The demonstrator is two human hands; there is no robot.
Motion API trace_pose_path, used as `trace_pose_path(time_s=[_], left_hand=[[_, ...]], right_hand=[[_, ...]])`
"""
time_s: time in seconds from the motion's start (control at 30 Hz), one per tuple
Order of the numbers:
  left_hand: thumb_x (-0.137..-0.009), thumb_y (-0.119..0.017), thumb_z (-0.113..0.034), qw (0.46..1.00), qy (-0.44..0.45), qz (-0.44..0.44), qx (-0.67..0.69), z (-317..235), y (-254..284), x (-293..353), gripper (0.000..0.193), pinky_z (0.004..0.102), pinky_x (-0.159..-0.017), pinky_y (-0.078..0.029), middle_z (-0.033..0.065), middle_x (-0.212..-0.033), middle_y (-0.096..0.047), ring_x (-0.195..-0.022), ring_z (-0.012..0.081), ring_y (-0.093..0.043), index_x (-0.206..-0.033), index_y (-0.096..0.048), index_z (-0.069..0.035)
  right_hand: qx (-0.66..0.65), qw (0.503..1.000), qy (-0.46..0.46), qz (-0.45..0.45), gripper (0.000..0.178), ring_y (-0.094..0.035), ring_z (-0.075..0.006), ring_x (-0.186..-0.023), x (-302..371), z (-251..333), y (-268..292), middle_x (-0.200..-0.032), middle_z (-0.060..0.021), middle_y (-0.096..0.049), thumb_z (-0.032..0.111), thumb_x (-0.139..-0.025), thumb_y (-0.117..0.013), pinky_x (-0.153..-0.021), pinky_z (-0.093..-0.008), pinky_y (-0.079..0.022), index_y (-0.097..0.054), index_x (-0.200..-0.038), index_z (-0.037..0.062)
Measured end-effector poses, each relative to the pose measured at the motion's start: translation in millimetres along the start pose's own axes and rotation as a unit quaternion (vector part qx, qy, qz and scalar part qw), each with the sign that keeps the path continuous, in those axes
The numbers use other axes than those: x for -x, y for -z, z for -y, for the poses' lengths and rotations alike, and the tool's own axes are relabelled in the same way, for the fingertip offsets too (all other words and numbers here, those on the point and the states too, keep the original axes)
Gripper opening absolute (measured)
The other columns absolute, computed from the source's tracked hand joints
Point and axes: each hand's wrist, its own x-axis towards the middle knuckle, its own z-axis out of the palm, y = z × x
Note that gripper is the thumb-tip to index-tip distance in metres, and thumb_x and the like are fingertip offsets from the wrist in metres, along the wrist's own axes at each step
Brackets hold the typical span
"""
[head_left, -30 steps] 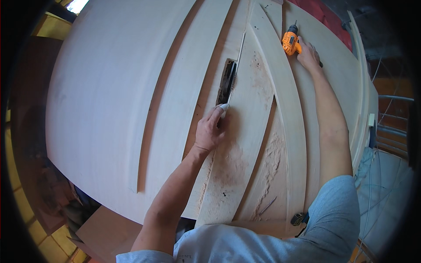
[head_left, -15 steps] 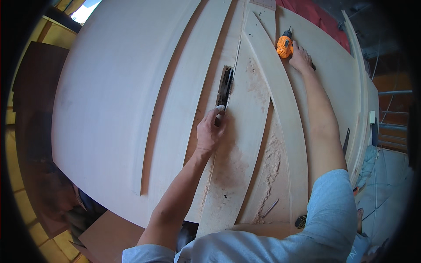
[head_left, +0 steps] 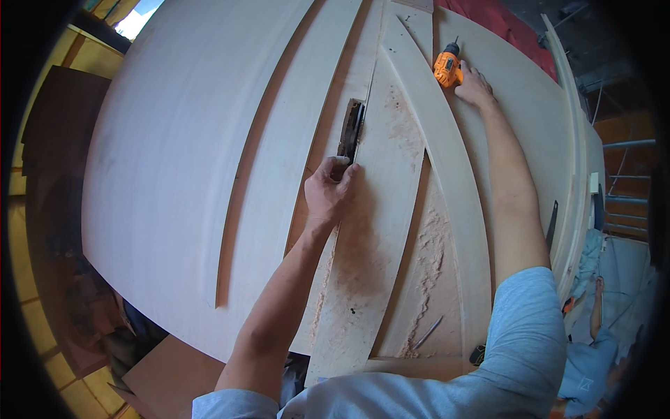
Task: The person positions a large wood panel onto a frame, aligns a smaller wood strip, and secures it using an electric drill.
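Observation:
My left hand [head_left: 329, 192] is closed at the near end of a long, narrow, dark brown and black piece [head_left: 351, 133]. The piece lies lengthwise along the seam between two pale boards; its exact kind is unclear. Thumb and fingers curl about its end, hiding that part. Farther right, my right hand [head_left: 474, 89] is wrapped round the grip of an orange cordless drill [head_left: 447, 68]. The drill lies on the pale panel, its black chuck and bit pointing away from me. My palm and fingers cover most of its handle.
Curved plywood strips [head_left: 447, 133] lie across the large panel [head_left: 160, 153]. Sawdust [head_left: 426, 272] is heaped near a pen-like stick [head_left: 427, 332]. A tape measure [head_left: 478, 354] sits by my right sleeve. A saw blade [head_left: 551, 227] lies at right; another person [head_left: 590, 363] is at lower right.
The view has shifted slightly. My left thumb and fingers have changed position at the dark piece's end. My right hand stays on the drill. The other person shows more at lower right.

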Motion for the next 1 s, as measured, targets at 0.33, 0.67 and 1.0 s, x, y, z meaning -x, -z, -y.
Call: trace_pose_path(time_s=[0.33,0.67,1.0], left_hand=[[-0.095,-0.084,-0.025,1.000,0.012,-0.005,0.023,3.1,-2.6,-0.1,0.027,0.0256,-0.074,-0.053,-0.0002,-0.086,-0.072,-0.078,0.0062,-0.061,-0.105,-0.075,-0.002],[-0.094,-0.083,-0.022,0.994,-0.096,-0.044,-0.042,9.0,-7.8,4.1,0.020,0.0315,-0.073,-0.057,0.0071,-0.087,-0.074,-0.076,0.0147,-0.069,-0.102,-0.077,-0.004],[-0.094,-0.079,-0.025,0.983,-0.151,-0.068,-0.079,15.9,-17.3,3.8,0.016,0.0385,-0.073,-0.058,0.0109,-0.093,-0.074,-0.079,0.0292,-0.074,-0.098,-0.077,-0.010]], right_hand=[[0.000,1.000,-0.003,-0.001,0.099,-0.046,-0.0393,-0.148,0.3,-2.0,-1.8,-0.159,-0.0221,-0.047,0.017,-0.081,-0.063,-0.122,-0.0513,-0.041,-0.022,-0.171,0.0121],[-0.005,1.000,0.001,0.006,0.100,-0.046,-0.0386,-0.148,-2.8,-2.9,0.2,-0.158,-0.0217,-0.047,0.016,-0.081,-0.063,-0.123,-0.0515,-0.039,-0.020,-0.171,0.0130],[-0.063,0.963,0.123,-0.230,0.066,-0.055,-0.0344,-0.139,97.5,13.6,16.1,-0.149,-0.0197,-0.056,0.020,-0.093,-0.067,-0.116,-0.0474,-0.044,-0.048,-0.154,0.0045]])
